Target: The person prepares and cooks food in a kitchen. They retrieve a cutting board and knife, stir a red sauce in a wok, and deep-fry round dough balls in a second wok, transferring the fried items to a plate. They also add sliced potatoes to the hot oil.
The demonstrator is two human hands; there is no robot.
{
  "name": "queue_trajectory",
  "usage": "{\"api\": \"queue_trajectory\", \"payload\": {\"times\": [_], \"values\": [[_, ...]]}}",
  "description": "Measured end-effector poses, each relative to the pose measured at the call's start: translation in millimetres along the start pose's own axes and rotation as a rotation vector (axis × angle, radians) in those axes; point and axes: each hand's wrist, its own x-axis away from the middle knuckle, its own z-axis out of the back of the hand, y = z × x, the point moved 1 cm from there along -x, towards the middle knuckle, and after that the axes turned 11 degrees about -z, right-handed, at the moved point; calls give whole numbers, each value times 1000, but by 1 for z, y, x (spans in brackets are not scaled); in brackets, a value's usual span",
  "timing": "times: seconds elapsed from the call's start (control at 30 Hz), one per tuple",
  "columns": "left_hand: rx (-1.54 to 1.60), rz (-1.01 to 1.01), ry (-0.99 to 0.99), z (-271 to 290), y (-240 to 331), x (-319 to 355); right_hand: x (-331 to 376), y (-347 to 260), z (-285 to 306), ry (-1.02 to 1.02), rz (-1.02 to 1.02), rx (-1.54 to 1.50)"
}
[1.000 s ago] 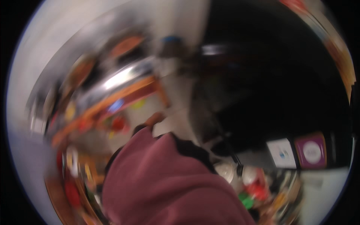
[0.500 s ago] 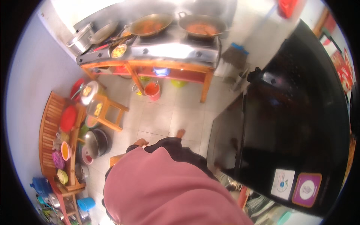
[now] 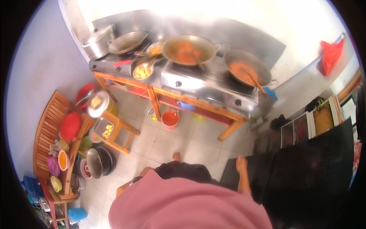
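- Both hands hang well apart: the right hand is loosely curled, and I can't tell whether anything is in it; the left hand is mostly hidden by the pink top, so its grip I can't tell.
- Just right of and below the right hand stands the big black unit; whether they touch is unclear from here.
- Close by the left hand, a bit of wooden edge pokes out.
- Ahead of both hands, on the floor, a red bucket holds orange-red liquid with a spoon handle sticking up.
- Beyond it, on the tabletop, the middle wok has orange-red food in it; the right wok, ahead of the right hand, holds more, a wooden-handled utensil leaning inside.
- Straight ahead of the left hand, a small bowl carries yellow chunks.
- Left of that hand, a tray of yellow pieces sits on a stool; farther left, a pink bowl holds something orange.
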Motion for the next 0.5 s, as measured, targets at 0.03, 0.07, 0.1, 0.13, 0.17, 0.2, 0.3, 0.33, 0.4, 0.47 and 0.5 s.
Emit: {"api": "queue_trajectory", "payload": {"times": [0.03, 0.07, 0.1, 0.13, 0.17, 0.2, 0.3, 0.33, 0.4, 0.47, 0.5], "values": [[-21, 21, 48, 12, 0, -10, -34, -67, 28, 210, 336, -315], [-11, 51, 100, 28, -1, -19, -63, -132, 51, 238, 436, -306], [32, 109, 122, 46, -3, -25, -81, -194, 71, 296, 650, -428], [184, 156, 225, 57, 2, -29, -91, -249, 85, 477, 795, -360], [338, 212, 311, 69, 9, -30, -95, -296, 94, 498, 822, -345], [484, 274, 391, 83, 17, -32, -97, -337, 99, 525, 800, -268], [643, 275, 477, 110, 64, -38, -111, -420, 102, 466, 671, -5], [740, 248, 500, 116, 81, -39, -121, -436, 103, 440, 625, 97], [971, 209, 536, 125, 102, -42, -142, -452, 108, 412, 617, 257], [1132, 163, 641, 118, 111, -42, -159, -451, 123, 415, 707, 353], [1186, 166, 678, 106, 112, -40, -167, -445, 132, 365, 693, 467]]}}
